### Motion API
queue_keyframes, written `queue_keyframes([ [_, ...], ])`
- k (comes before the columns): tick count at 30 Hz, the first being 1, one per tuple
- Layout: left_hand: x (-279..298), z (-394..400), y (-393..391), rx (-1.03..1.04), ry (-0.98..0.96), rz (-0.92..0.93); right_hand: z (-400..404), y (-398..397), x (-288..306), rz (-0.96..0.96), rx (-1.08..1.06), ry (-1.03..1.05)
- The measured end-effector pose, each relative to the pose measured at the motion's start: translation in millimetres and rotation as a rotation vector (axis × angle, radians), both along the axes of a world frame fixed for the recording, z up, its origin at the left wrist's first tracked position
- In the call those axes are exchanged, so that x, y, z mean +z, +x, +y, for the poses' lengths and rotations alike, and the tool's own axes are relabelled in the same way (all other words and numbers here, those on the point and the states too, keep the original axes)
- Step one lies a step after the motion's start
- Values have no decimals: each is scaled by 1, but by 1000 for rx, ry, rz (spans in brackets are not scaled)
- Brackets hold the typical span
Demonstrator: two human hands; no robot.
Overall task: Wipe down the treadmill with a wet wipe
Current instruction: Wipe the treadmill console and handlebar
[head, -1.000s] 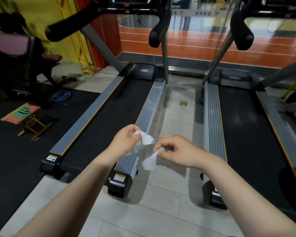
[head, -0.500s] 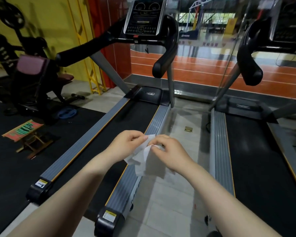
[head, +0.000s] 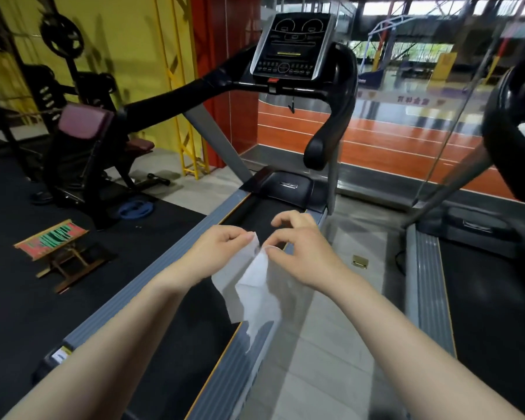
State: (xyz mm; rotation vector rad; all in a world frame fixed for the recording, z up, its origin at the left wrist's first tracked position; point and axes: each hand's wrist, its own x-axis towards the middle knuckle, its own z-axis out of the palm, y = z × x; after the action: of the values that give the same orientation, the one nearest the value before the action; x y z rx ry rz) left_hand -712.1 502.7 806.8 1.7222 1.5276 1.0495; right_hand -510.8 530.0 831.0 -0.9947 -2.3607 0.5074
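Note:
A white wet wipe (head: 250, 291) hangs unfolded in front of me, over the treadmill's belt. My left hand (head: 217, 251) pinches its upper left corner and my right hand (head: 300, 253) pinches the upper edge just beside it. The treadmill (head: 170, 268) stretches ahead with a black belt, grey side rails and orange trim. Its console (head: 294, 47) stands upright at the far end between two black handrails, one of them (head: 334, 128) curving down on the right.
A second treadmill (head: 431, 283) stands to the right across a strip of tiled floor. A weight machine with a maroon pad (head: 84, 122) stands at the left on black matting, beside a small wooden stand (head: 55, 241). A glass wall lies behind the consoles.
The view has tilted up, bringing the console fully into sight. My hands have spread the wipe, which now hangs open and longer than before.

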Motion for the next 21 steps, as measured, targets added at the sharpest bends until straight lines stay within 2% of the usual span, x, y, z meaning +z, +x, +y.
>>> queue_keyframes([
  [2,2,32,-21,0,12,-49,24,-23,6,-37,55,73],
  [4,10,62,-41,-62,-27,-90,48,-48,14,-138,159,15],
  [6,21,88,-61,-145,-101,-80,73,-74,20,-204,177,-6],
  [9,37,126,-89,-174,-185,-65,110,-107,28,-155,88,59],
  [12,46,157,-117,-296,-343,-290,144,-130,37,-113,-36,27],
  [13,49,165,-124,-354,-372,-294,154,-135,39,-138,-75,36],
  [17,61,200,-145,-429,-339,-19,201,-152,49,-370,-191,171],
  [21,60,246,-155,-354,-272,166,253,-167,50,-406,-133,132],
])
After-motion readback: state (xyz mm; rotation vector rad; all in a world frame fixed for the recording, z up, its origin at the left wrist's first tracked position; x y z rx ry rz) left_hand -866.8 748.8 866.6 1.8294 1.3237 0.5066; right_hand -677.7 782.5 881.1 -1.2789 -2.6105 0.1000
